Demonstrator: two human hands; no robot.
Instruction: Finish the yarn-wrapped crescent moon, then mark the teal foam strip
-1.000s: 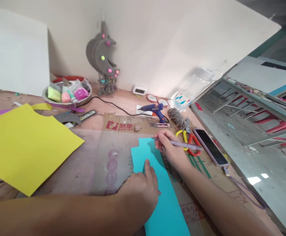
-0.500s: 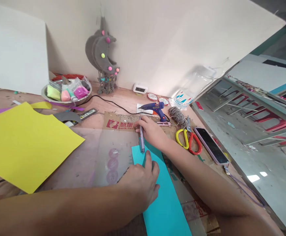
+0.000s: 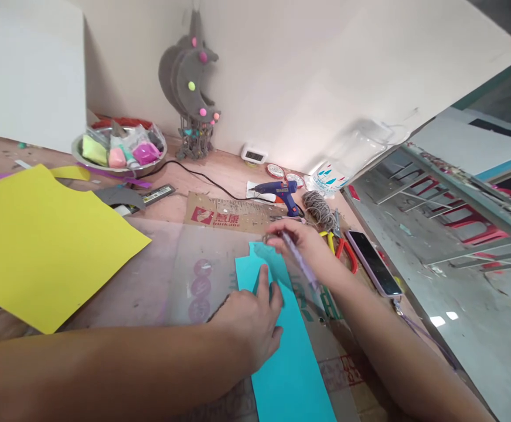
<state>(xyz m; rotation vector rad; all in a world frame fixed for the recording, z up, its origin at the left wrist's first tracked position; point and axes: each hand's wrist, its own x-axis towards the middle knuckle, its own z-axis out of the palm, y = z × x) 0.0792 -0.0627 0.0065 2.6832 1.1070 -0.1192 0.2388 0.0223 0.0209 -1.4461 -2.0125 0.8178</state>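
A long turquoise sheet of paper [image 3: 288, 357] lies on the work surface, with a step in its outline at the far end. My left hand [image 3: 253, 319] rests on it, fingers spread and index finger stretched towards that end. In my right hand [image 3: 302, 243] is a slim purple pen-like tool [image 3: 298, 258], blurred, so its exact kind cannot be made out. This hand is over the far right corner of the sheet, its fingertips close to the paper edge. Whether the tool's tip touches the paper is hidden.
Yellow paper [image 3: 57, 246] lies at left. Behind are a bowl [image 3: 121, 170] of bagged clay, a blue glue gun [image 3: 282, 190] and grey yarn [image 3: 319, 208]. Red-and-yellow-handled scissors [image 3: 347, 253] and a phone [image 3: 374, 264] lie right, near the table edge.
My right hand has moved right and towards me, off the cardboard strip. The purple tool now slants to the right, uncovering the sheet's far end. My left hand stays in place.
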